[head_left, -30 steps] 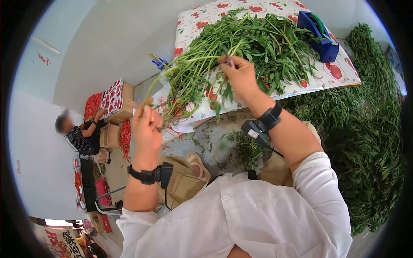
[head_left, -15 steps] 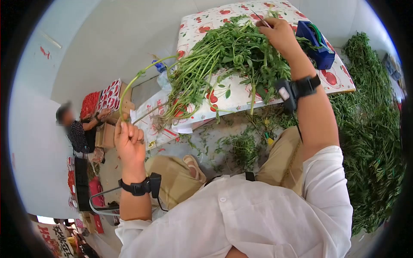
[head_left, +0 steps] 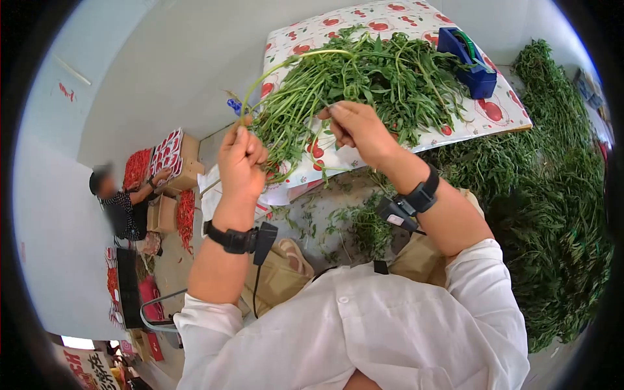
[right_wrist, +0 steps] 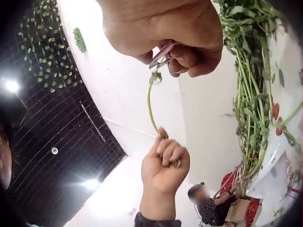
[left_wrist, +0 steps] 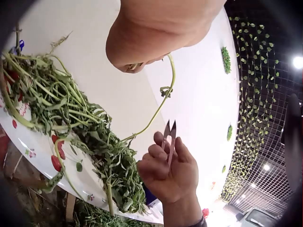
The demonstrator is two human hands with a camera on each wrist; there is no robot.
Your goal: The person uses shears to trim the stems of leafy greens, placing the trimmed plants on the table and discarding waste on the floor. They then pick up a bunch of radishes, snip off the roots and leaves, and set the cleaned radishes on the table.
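Between thumb and fingers, my left hand (head_left: 242, 161) pinches the lower end of a green stem (head_left: 259, 74), which arches up and right over the leafy heap (head_left: 390, 71) on the table. My right hand (head_left: 364, 133) is at the table's front, right of the left one. In the left wrist view it grips small pink snips (left_wrist: 170, 142) with the two blades apart, close to the thin stem (left_wrist: 165, 97). The right wrist view shows the snips' blades (right_wrist: 158, 59) at a leafy node on the stem (right_wrist: 150, 101).
A blue tape dispenser (head_left: 469, 65) stands on the right of the patterned table (head_left: 504, 112). Piled greenery (head_left: 552, 195) covers the floor at right, with cuttings (head_left: 370, 227) near my feet. At far left, a person (head_left: 120, 201) sits beside cartons (head_left: 188, 159) and red goods.
My right hand reached far over the heap, then came back down toward the table's front edge. The left hand dropped left, then rose rightward, still pinching the stem.
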